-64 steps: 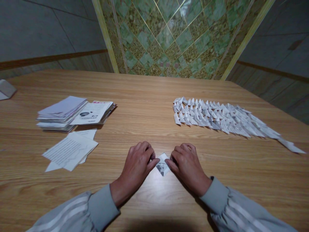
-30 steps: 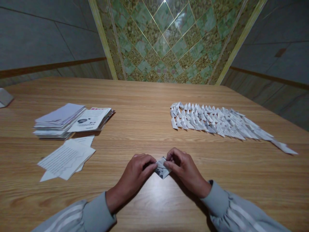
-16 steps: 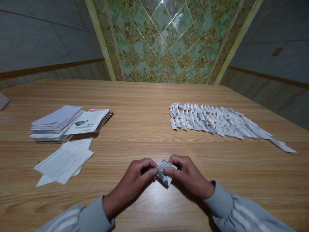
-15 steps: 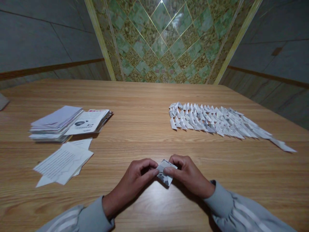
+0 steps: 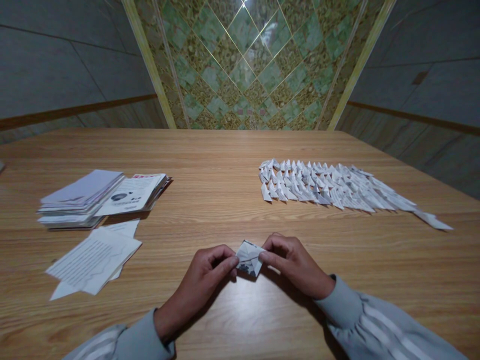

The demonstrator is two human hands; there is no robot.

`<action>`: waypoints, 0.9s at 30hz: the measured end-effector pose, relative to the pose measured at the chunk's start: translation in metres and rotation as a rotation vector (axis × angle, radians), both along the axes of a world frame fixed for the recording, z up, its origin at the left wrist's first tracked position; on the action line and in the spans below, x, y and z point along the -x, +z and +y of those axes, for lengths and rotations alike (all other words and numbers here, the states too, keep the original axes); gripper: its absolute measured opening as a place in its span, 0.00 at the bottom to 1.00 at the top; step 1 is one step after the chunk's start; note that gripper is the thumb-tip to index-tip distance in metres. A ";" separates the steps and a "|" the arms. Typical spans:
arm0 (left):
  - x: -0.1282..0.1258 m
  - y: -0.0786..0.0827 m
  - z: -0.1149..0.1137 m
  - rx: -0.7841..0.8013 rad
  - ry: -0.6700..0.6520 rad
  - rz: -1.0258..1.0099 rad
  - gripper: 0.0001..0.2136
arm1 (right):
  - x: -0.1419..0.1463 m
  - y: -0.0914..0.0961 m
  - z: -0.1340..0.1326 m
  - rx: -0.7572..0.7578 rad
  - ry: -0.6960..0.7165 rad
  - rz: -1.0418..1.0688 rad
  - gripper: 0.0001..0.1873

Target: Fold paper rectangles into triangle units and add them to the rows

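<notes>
Folded paper (image 5: 248, 259): between both hands | left hand (image 5: 213, 269): pinching left corner | right hand (image 5: 296, 262): pinching right corner

Passage: mid table (image 5: 204, 200) beyond hands (image 5: 210, 272) | left: paper stack (image 5: 84, 190), sheets (image 5: 93, 260) | right: folded papers (image 5: 322, 185)

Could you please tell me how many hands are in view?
2: the left hand pinches the left side of the folded paper, and the right hand pinches its right side. No others show.

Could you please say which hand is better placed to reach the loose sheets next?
Probably the left hand: it is nearer the loose sheets than the right hand, though both hold the folded paper.
</notes>
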State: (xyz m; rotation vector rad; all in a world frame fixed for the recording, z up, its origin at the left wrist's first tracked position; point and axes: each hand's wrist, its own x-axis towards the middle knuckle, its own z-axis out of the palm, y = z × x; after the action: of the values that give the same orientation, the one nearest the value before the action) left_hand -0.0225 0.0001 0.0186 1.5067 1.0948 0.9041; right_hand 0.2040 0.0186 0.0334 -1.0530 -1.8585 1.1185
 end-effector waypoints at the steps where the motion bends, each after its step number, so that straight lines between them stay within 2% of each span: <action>1: 0.000 0.001 0.000 0.000 0.001 -0.005 0.14 | 0.000 0.000 0.000 0.017 0.001 0.021 0.17; 9: -0.001 0.003 -0.002 0.025 -0.019 -0.056 0.13 | 0.000 -0.003 0.002 0.212 0.060 0.166 0.23; 12: -0.001 0.001 -0.003 0.029 0.004 -0.059 0.13 | 0.001 -0.007 0.002 0.244 0.077 0.196 0.22; 17: -0.004 -0.001 -0.005 0.002 -0.009 -0.046 0.11 | 0.002 -0.006 0.000 0.093 -0.004 0.127 0.19; 19: -0.003 0.000 -0.005 -0.098 0.022 0.008 0.08 | 0.003 -0.003 -0.001 -0.019 -0.009 0.027 0.17; 22: -0.001 0.004 -0.004 -0.324 0.062 0.146 0.18 | 0.005 0.000 -0.004 -0.146 0.019 -0.107 0.13; 25: -0.001 0.007 -0.004 -0.445 -0.040 0.230 0.11 | 0.009 0.002 -0.008 -0.196 0.055 -0.142 0.11; 27: -0.001 0.008 -0.005 -0.428 -0.075 0.226 0.05 | 0.010 0.002 -0.010 -0.192 0.066 -0.112 0.07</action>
State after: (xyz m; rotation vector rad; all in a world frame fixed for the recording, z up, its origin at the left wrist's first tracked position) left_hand -0.0213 -0.0051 0.0266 2.0293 1.0370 0.9738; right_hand 0.1938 0.0085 0.0357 -0.9669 -2.0576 0.9122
